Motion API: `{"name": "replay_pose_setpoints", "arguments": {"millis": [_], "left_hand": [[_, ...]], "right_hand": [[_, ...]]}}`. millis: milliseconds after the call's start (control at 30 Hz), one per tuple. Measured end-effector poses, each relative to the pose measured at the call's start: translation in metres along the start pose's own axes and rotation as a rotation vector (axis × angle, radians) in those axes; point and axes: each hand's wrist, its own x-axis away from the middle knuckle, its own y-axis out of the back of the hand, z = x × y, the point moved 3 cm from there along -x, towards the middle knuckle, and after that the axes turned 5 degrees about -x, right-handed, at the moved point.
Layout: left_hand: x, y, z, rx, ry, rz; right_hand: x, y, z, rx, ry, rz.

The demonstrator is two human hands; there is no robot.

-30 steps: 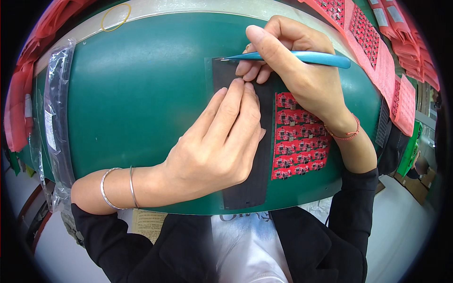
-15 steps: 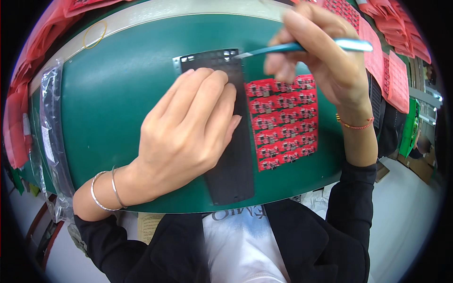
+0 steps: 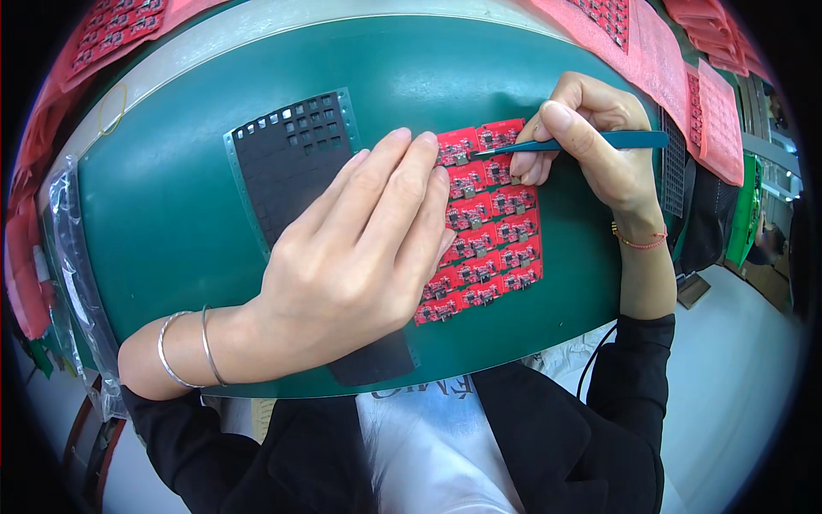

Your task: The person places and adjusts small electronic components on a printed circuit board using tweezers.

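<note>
Green table (image 3: 479,77): its near edge curved just in front of the person, and the work lay upon it.
Black sheet (image 3: 287,176): it lay flat left of the boards, its near end showing below the left wrist and its middle hidden.
Left hand (image 3: 351,253): palm down and open, fingers stretched over the sheet and the left edge of the boards; nothing showed in its grip, though its underside was hidden.
Red boards (image 3: 518,230): the panel lay flat at the middle of the table, right of the sheet, with small parts on its rows.
Right hand (image 3: 604,154): its grip was closed on the blue tweezers (image 3: 634,139), pencil-fashion, over the panel's far right part.
Tweezer tips: they pointed left at a board in the far rows; whether they touched it or carried anything was too small to tell.
Step in hand: seemingly fine tweezer work on that one board, with the left hand likely steadying.
Next move: it called, in my judgement, for exact tip alignment and light pressure, clear of neighbouring parts.
Square gaps (image 3: 317,116): they ran in rows across the sheet's far end.
</note>
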Motion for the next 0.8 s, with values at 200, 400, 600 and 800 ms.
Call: {"name": "replay_pose_setpoints", "arguments": {"millis": [200,400,600,800], "left_hand": [[-0.0019,-0.0021,-0.0002,-0.016,-0.007,0.017],[-0.0012,-0.0035,0.0006,-0.018,-0.012,0.005],[-0.0005,-0.0050,0.0013,-0.032,-0.021,-0.012],[0.0000,-0.0060,0.0012,-0.041,-0.032,-0.028]], "right_hand": [[0.0019,-0.0002,-0.0013,0.023,0.002,-0.011],[0.0019,-0.0020,-0.0009,0.005,-0.035,-0.027],[0.0019,-0.0027,-0.0009,0.000,-0.036,-0.033],[0.0023,-0.0024,-0.0012,-0.014,-0.033,-0.033]]}}
